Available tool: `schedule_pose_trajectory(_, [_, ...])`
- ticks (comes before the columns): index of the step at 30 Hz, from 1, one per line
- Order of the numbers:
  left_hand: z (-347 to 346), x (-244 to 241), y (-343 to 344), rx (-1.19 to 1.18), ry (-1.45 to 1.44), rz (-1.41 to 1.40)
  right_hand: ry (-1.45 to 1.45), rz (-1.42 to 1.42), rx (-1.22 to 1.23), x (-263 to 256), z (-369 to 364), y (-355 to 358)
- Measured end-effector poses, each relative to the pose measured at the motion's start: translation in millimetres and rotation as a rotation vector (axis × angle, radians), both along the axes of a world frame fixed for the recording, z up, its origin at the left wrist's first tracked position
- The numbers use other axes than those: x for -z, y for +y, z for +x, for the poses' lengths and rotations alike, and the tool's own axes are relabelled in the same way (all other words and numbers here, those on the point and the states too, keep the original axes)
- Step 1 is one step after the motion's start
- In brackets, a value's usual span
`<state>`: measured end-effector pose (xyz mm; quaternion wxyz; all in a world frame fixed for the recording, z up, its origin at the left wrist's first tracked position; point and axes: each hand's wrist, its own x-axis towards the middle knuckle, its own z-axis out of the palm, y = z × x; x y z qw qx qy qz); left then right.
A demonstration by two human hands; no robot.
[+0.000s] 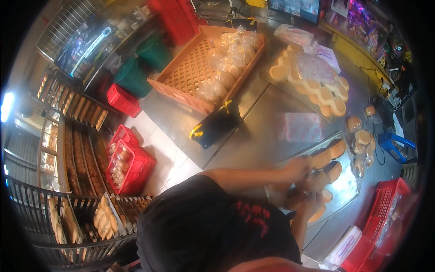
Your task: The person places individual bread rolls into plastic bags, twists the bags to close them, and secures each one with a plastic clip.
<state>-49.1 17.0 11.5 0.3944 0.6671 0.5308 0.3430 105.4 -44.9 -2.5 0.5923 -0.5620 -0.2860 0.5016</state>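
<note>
My left hand (299,168) is over the near side of a shiny metal tray (351,175), right against browned bread buns (321,159). Below it in the picture, my right hand (311,204) is at more buns of the same batch. Both hands are blurred, and whether the fingers grip a bun cannot be made out. A flat stack of clear printed plastic bags (303,127) lies on the metal table beside the tray. Several bagged buns (363,142) rest past the tray's far edge. Pale joined buns (324,97) lie on another tray, with plastic bags on top.
An orange plastic crate (180,68) with bagged buns stands on the table, near a black tote with yellow handles (217,124). A blue tape dispenser (392,146) sits at the far side. Red crates (377,217) stand at lower right and on the floor. Bread racks (81,153) line the left.
</note>
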Motion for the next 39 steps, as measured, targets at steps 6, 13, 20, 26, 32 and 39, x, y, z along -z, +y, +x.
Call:
schedule_pose_trajectory(6, [-17, 41, -29, -0.090, -0.003, -0.064, -0.284, -0.046, -0.215, 38, 5, -8])
schedule_pose_trajectory(13, [-34, 61, -16, -0.083, 0.028, -0.162, -0.460, -0.117, -0.337, 81, 33, 10])
schedule_pose_trajectory(20, [-33, 37, -34, -0.191, -0.250, -0.217, -0.334, -0.030, -0.474, 9, 6, 2])
schedule_pose_trajectory(26, [-36, -58, -62, 0.005, -0.826, -0.661, -0.291, 0.037, -0.101, -16, 1, 11])
schedule_pose_trajectory(32, [-8, -48, -83, 0.116, -1.061, -0.375, -0.146, 0.278, -0.361, -63, 18, 0])
schedule_pose_trajectory(39, [-20, -81, -105, 0.253, -0.954, -0.303, 0.252, 0.266, -0.682, -85, 33, 2])
